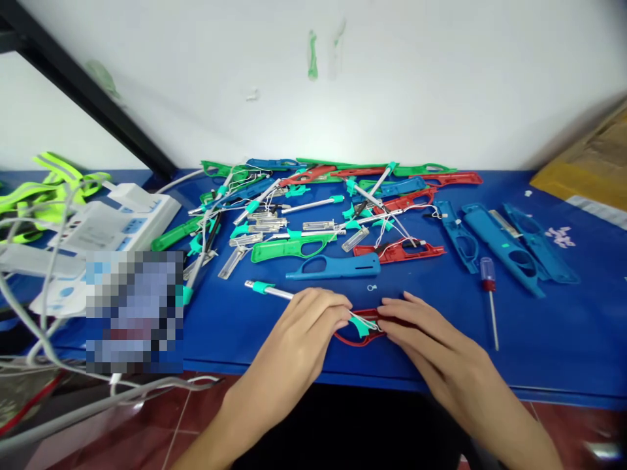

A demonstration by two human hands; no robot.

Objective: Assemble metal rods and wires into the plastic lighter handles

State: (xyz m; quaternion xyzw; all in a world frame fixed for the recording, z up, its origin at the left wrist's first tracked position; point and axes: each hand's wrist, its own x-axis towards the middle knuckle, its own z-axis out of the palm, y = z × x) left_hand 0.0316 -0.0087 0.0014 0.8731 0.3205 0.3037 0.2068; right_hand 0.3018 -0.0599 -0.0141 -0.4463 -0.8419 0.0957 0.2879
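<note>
Red shell [369, 314] lies btwn the hands, low on the tabletop [215, 339], w/ a teal piece [361, 328] and thin white wires [361, 318] showing in the gap btwn fingertips. Handling these, best approach IMO: steady the shell w/ one hand, ease wires in flat w/ the other, light fingertip pressure only; keep strands off the rim so nothing gets pinched, and don't tug, as thin leads prob. snap or pull loose easily. Teal piece should sit square, not cocked, before any pressing.

L hand [306, 336]: fingers together, well curled, tips at the wires & shell's left part; thumb hidden, so can't tell how firm the grip is or exactly what's pinched. Metal rod [281, 294] w/ teal collar [263, 287] pokes out past the L knuckles; can't tell if held. R hand [431, 346]: half-open, fingers loosely bent & a bit spread, tips touching the shell's right part near the wire ends; underside out of sight, so grip there n/a.

Just beyond the hands: blue shell [343, 266] and a tiny ring [371, 287]. Screwdriver [487, 277] is right of & beyond the R hand.
</note>
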